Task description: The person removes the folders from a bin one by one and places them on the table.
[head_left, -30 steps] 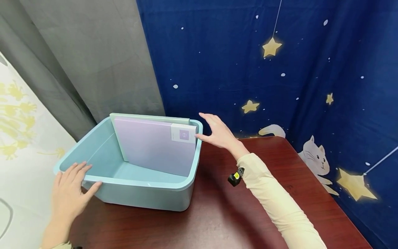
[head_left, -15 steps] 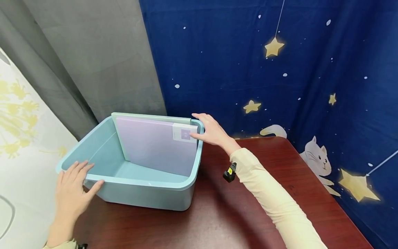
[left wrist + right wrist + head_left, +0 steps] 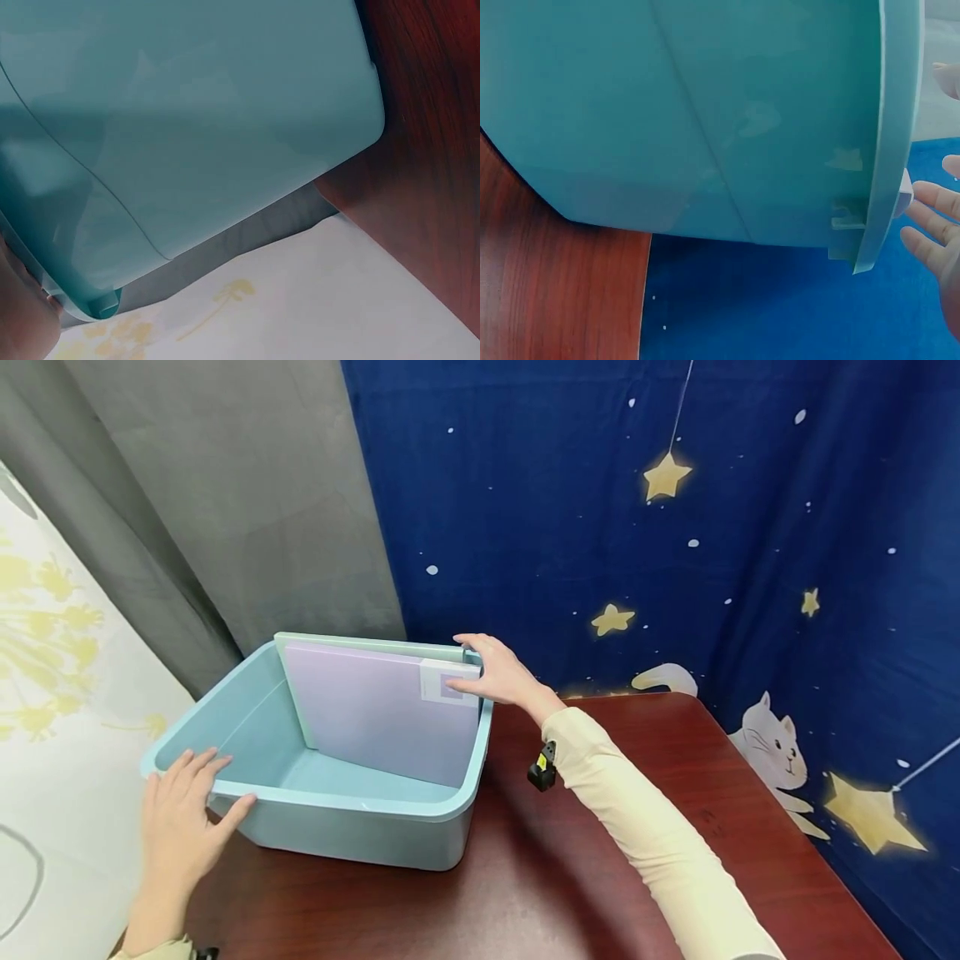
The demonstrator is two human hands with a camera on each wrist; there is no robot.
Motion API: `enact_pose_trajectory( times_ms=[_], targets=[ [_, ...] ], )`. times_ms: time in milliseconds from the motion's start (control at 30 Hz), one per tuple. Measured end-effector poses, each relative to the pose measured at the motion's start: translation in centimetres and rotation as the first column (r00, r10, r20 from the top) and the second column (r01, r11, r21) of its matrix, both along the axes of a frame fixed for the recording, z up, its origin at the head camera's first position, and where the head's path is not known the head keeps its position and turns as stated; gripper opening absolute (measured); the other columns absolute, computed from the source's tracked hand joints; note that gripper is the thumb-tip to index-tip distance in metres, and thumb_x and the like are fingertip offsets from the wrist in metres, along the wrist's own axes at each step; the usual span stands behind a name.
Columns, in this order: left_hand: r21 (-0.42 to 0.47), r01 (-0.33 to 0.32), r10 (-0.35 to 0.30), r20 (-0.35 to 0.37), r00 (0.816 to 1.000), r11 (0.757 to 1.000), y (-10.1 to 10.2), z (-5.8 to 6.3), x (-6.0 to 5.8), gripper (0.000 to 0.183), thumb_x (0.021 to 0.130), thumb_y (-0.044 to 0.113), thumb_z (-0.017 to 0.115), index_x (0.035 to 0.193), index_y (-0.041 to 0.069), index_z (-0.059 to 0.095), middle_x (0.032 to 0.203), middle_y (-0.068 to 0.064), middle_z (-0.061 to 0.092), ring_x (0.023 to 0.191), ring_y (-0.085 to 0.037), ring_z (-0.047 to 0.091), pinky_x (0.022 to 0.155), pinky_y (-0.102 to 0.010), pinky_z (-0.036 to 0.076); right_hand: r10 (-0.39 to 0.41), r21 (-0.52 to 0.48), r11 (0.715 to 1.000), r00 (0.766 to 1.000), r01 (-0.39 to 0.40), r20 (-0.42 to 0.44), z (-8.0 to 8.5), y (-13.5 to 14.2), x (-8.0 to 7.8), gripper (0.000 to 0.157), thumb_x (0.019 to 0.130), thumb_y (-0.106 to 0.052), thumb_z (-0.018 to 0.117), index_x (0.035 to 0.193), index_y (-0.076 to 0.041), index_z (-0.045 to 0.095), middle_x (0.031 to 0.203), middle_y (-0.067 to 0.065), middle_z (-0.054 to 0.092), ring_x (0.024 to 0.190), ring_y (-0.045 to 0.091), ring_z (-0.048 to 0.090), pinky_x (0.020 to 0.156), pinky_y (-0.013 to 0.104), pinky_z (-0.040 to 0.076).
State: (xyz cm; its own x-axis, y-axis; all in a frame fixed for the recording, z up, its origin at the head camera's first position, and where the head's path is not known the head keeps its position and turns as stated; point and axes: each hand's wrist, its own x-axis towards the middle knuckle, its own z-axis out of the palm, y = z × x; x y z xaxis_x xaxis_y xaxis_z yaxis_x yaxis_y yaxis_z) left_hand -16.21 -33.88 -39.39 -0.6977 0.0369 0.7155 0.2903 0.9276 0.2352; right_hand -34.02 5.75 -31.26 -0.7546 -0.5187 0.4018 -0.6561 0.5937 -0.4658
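Note:
In the head view, a light blue plastic bin [image 3: 360,843] stands on the table. A flat lilac rectangular item [image 3: 375,710] with a white label stands upright inside, leaning back. Behind it a pale green one [image 3: 360,642] shows along its top and left edges. My left hand [image 3: 180,827] rests over the bin's near left rim, fingers extended inward, thumb outside. My right hand [image 3: 502,677] reaches over the lilac item's upper right corner, thumb in front of the label, fingers spread above and behind. Whether it touches cannot be told.
The dark red wooden table [image 3: 600,877] extends right of the bin. A grey curtain [image 3: 270,510] and a blue star-patterned curtain [image 3: 540,527] hang behind. White patterned fabric [image 3: 67,793] is at the left.
My right hand has moved left from beside the bin's right rim to over the lilac item's corner. My left hand stays at the rim; the head view has shifted slightly.

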Motion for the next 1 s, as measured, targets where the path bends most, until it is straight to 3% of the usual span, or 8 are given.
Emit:
enact_pose_trajectory(
  times_ms=[467, 1000],
  targets=[
    [0.029, 0.011, -0.01, -0.043, 0.999, 1.0, 0.1, -0.3, -0.3, 0.059, 0.074, 0.045, 0.064, 0.111, 0.0, 0.058, 0.118, -0.027, 0.052, 0.126, -0.039, 0.033, 0.101, -0.057, 0.011, 0.032, -0.023, 0.999, 0.999, -0.033, -0.035, -1.0, -1.6, -1.2, 0.064, 0.071, -0.039, 0.073, 0.123, -0.009, 0.052, 0.112, 0.005, 0.057, 0.102, 0.016, 0.051, 0.089, 0.03, 0.04],
    [0.046, 0.016, -0.013, -0.058, 0.998, 0.999, 0.4, -0.3, -0.3, 0.059, 0.075, 0.045, 0.064, 0.11, -0.002, 0.058, 0.117, -0.027, 0.052, 0.127, -0.038, 0.032, 0.101, -0.056, 0.011, 0.051, -0.023, 0.998, 0.999, -0.05, 0.018, -1.3, -2.5, -1.2, 0.053, 0.071, -0.028, 0.075, 0.117, -0.009, 0.055, 0.108, 0.005, 0.058, 0.096, 0.015, 0.053, 0.085, 0.029, 0.042]
  ],
)
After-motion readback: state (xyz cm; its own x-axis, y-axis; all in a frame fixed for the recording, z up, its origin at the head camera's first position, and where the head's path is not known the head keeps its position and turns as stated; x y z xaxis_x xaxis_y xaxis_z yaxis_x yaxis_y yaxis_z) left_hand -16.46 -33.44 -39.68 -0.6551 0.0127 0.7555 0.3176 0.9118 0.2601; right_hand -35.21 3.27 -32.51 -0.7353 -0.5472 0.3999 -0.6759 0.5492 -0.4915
